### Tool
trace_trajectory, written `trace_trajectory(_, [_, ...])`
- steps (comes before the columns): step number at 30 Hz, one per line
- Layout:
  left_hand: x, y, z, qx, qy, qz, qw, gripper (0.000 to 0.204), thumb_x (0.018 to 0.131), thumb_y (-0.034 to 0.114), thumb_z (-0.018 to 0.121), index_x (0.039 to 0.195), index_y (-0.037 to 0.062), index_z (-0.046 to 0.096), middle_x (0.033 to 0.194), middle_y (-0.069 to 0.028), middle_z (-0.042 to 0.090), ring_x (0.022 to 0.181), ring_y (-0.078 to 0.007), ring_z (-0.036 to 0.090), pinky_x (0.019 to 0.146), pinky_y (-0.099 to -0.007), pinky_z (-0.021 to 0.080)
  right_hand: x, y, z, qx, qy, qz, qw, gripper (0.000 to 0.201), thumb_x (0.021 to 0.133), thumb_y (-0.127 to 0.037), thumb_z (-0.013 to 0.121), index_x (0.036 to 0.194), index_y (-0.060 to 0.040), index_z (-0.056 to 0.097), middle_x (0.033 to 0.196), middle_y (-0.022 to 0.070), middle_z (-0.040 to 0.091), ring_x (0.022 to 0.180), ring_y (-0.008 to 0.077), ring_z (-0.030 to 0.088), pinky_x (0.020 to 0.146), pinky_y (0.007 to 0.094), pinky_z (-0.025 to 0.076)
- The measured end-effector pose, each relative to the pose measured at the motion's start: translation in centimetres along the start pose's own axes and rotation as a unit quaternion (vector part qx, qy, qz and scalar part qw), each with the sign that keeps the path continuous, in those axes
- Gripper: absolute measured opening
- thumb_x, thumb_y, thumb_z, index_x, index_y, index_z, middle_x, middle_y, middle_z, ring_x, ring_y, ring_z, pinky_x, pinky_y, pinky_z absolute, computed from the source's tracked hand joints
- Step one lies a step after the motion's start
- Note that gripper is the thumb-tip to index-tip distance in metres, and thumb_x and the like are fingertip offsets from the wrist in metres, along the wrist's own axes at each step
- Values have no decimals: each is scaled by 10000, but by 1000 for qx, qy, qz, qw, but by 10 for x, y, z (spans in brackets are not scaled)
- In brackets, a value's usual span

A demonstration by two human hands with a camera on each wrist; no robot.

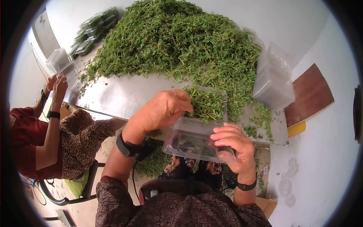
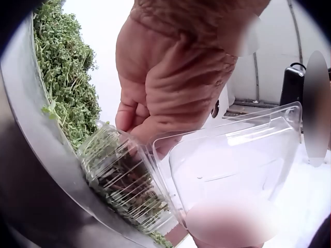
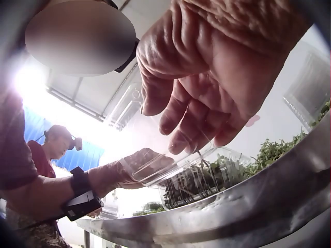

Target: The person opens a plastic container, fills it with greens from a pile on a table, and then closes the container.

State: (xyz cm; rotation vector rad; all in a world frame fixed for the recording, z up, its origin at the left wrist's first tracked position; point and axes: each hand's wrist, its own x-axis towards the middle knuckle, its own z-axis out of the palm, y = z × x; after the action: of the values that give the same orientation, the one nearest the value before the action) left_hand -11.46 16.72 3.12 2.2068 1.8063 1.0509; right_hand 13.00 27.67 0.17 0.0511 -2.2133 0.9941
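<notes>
A clear plastic clamshell box lies hinged open, its tray [image 2: 121,178] filled with leafy green sprigs [image 1: 206,104] at the table's front edge. Its clear lid [image 1: 193,145] tilts toward the person. My left hand [image 1: 164,108], fingers curled, pinches the tray's left side near the hinge; the left wrist view shows its thumb [image 2: 165,147] by that hinge. My right hand [image 1: 238,145] holds the lid's right edge, fingers over the lid and thumb behind the clear plastic. In the right wrist view the right hand [image 3: 207,88] hangs over the lid with bent fingers.
A large heap of greens [image 1: 170,41] covers the back of the metal table [image 1: 113,92]. Stacked empty clamshells [image 1: 274,81] stand at right, filled boxes [image 1: 94,30] at back left. Another person [image 1: 38,140] sits at left, handling clear boxes [image 1: 60,62]. A brown board [image 1: 310,94] leans at right.
</notes>
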Motion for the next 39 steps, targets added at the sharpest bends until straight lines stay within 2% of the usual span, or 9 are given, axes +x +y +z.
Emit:
trace_trajectory(9, [-5, -11, -5, 42, -26, 42, 998, 400, 619, -90, 562, 947, 69, 728, 869, -86, 675, 910, -260, 606, 904, -392, 454, 1, 3, 3, 14, 53, 37, 998, 238, 840, -248, 692, 944, -36, 665, 989, 85, 701, 1043, 269, 637, 939, 424, 453])
trace_trajectory(19, [-29, -24, 6, -69, 66, -50, 994, 401, 715, 11, 499, 1070, 65, 679, 898, -114, 666, 971, -294, 593, 904, -395, 450, 15, 12, 8, 36, 170, 141, 975, 256, 883, -219, 660, 909, 35, 655, 1051, 155, 664, 1103, 270, 594, 923, 382, 448])
trace_trajectory(21, [-27, -21, 10, -125, 101, -34, 986, 407, 715, -25, 488, 1064, 70, 674, 927, -126, 662, 923, -316, 614, 839, -401, 484, 16, 21, 9, 31, 179, 171, 968, 262, 886, -220, 663, 901, 42, 655, 1061, 137, 658, 964, 200, 614, 830, 329, 470])
trace_trajectory(24, [-34, -21, 17, -124, 145, -88, 978, 288, 808, -14, 565, 1074, 42, 658, 976, -103, 687, 968, -269, 619, 806, -373, 508, 21, 30, 7, 117, 193, 225, 948, 250, 886, -197, 670, 898, 52, 653, 1097, 100, 636, 717, 59, 485, 622, 220, 397])
trace_trajectory(27, [-32, -19, 26, -123, 223, -138, 957, 254, 829, -21, 586, 1066, 38, 655, 1004, -129, 679, 973, -263, 624, 803, -357, 507, 21, 33, 6, 110, 186, 250, 944, 205, 895, -140, 635, 924, 62, 656, 1122, 90, 637, 820, 80, 520, 742, 233, 419])
trace_trajectory(30, [-24, -19, 32, -150, 269, -133, 942, 235, 903, 96, 570, 1120, 36, 641, 1036, -145, 670, 966, -248, 618, 832, -356, 494, 24, 33, 9, 104, 199, 229, 947, 230, 892, -161, 647, 884, 69, 646, 1105, 112, 630, 761, 62, 496, 660, 222, 400])
trace_trajectory(31, [-22, -18, 32, -152, 271, -135, 941, 235, 903, 96, 570, 1120, 36, 641, 1036, -145, 670, 966, -248, 618, 832, -356, 494, 24, 34, 9, 103, 195, 230, 948, 230, 892, -161, 647, 884, 69, 646, 1105, 112, 630, 761, 62, 496, 660, 222, 400])
trace_trajectory(33, [-17, -17, 31, -218, 231, -212, 924, 327, 977, 238, 481, 1190, 27, 611, 1099, -155, 652, 957, -226, 604, 852, -346, 473, 25, 36, 9, 106, 194, 239, 946, 204, 893, -110, 625, 969, 75, 662, 1194, 128, 620, 954, 124, 560, 829, 256, 433])
trace_trajectory(39, [-5, -26, 44, -239, 228, -200, 922, 485, 1012, 373, 374, 1207, -14, 591, 1142, -118, 599, 922, -192, 541, 847, -315, 437, 26, 44, 15, 106, 200, 204, 952, 244, 895, -94, 612, 1047, 93, 651, 1269, 178, 583, 1088, 175, 560, 881, 291, 437])
